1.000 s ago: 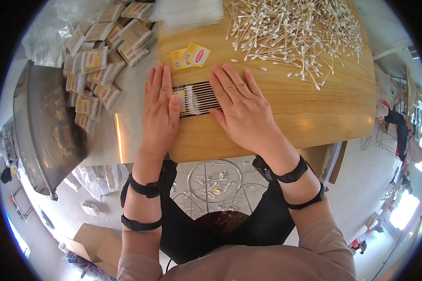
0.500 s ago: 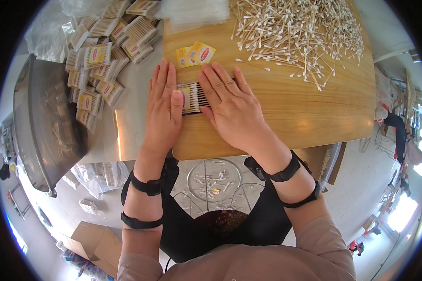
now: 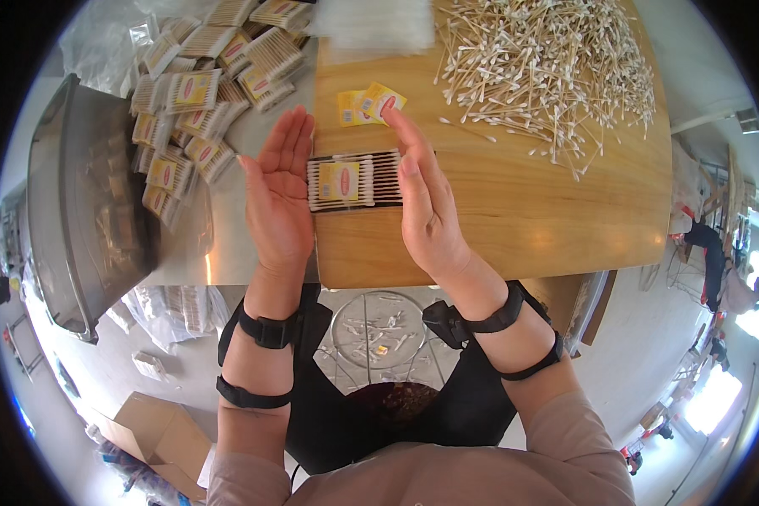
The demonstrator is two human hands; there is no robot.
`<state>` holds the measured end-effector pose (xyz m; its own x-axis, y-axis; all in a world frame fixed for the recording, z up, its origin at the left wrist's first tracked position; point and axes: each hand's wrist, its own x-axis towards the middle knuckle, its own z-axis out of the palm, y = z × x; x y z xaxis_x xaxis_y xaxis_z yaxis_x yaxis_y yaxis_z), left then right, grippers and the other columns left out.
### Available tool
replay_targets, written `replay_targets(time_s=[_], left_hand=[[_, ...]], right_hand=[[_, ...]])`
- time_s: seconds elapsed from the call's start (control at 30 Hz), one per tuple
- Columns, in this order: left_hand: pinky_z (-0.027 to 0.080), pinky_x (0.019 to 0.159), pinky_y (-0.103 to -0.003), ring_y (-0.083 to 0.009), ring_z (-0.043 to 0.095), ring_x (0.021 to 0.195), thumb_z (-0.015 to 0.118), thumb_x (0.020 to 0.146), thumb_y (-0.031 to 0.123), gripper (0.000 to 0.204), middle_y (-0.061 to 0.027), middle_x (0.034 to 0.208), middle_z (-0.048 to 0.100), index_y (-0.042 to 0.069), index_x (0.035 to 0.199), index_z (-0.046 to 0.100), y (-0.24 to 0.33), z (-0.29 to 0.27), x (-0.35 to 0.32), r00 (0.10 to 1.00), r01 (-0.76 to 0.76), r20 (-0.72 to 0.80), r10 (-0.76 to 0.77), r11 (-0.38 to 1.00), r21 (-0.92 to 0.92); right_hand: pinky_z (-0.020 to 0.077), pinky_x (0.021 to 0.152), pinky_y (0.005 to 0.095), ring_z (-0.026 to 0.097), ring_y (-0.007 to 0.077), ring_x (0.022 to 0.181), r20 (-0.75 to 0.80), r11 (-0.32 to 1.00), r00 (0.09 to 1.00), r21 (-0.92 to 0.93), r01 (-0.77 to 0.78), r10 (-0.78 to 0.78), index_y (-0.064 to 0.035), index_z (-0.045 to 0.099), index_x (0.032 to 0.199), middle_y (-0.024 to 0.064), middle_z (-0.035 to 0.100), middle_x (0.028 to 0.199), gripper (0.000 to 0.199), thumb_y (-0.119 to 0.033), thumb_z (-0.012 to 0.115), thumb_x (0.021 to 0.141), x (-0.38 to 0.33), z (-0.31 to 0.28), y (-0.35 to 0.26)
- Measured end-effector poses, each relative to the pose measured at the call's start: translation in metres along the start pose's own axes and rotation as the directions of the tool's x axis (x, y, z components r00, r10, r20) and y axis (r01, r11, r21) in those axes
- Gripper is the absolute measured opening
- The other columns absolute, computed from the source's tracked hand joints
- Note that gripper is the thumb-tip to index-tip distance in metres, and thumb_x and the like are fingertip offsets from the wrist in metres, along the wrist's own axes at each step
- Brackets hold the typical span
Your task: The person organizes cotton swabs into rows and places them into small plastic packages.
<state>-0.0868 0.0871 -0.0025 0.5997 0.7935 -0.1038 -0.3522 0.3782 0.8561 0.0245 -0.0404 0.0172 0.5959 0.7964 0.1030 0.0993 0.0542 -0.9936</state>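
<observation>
A row of cotton swabs (image 3: pixel 384 179) lies side by side in a shallow dark tray on the wooden table. On top of them sits a yellow label card (image 3: pixel 340 180) with a red oval. At the left end of the row, my left hand (image 3: pixel 282 198) stands open, fingers straight and palm turned toward the swabs. My right hand (image 3: pixel 432 198) is tipped on its edge at the right end, its fingers stretched out. Neither holds anything; whether the right fingers touch the swab ends is hard to tell. Two more label cards (image 3: pixel 384 99) lie just beyond.
A big heap of loose cotton swabs (image 3: pixel 548 76) covers the far right of the wooden table (image 3: pixel 523 228). Filled swab packs (image 3: pixel 194 88) pile up at the far left, beside a grey plastic bin (image 3: pixel 84 202). Clear plastic bags (image 3: pixel 371 25) lie at the back.
Both hands were flat, palms down, over the tray's ends. They have turned onto their edges and drawn apart, uncovering the row and its card. The view has shifted slightly.
</observation>
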Motion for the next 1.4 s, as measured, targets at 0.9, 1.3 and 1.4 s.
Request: replay_targets(time_s=[0.9, 1.3, 1.4], left_hand=[[0.026, 0.120, -0.041, -0.0322, 0.037, 0.143, 0.024, 0.106, 0.056, 0.072, -0.0223, 0.150, 0.043, -0.004, 0.141, 0.043, 0.005, -0.005, 0.003, 0.993, -0.065, -0.105, 0.059, 0.996, -0.053], [0.028, 0.120, -0.042, -0.0337, 0.038, 0.143, 0.027, 0.105, 0.058, 0.074, -0.0244, 0.150, 0.043, -0.005, 0.141, 0.042, 0.001, -0.001, 0.001, 0.995, 0.020, -0.091, -0.037, 0.984, -0.179], [0.028, 0.120, -0.042, -0.0340, 0.039, 0.142, 0.030, 0.104, 0.059, 0.075, -0.0250, 0.149, 0.043, -0.006, 0.140, 0.043, 0.000, -0.001, 0.004, 0.995, 0.014, -0.091, -0.031, 0.982, -0.189]], right_hand=[[0.0287, 0.115, 0.0367, 0.039, 0.0293, 0.140, -0.023, 0.988, 0.998, 0.141, 0.060, -0.057, 0.0069, 0.034, 0.146, 0.0209, 0.043, 0.148, 0.047, -0.023, 0.034, 0.109, 0.000, 0.022, 0.007], [0.0327, 0.110, 0.0343, 0.045, 0.0250, 0.130, -0.021, 0.965, 1.000, 0.262, -0.011, 0.017, 0.0062, 0.036, 0.145, 0.0183, 0.046, 0.144, 0.047, -0.023, 0.036, 0.109, -0.004, 0.032, 0.008], [0.0388, 0.099, 0.0298, 0.049, 0.0168, 0.113, -0.044, 0.951, 0.999, 0.310, -0.010, 0.025, 0.0041, 0.038, 0.144, 0.0146, 0.050, 0.138, 0.044, -0.022, 0.037, 0.109, -0.003, 0.032, 0.015]])
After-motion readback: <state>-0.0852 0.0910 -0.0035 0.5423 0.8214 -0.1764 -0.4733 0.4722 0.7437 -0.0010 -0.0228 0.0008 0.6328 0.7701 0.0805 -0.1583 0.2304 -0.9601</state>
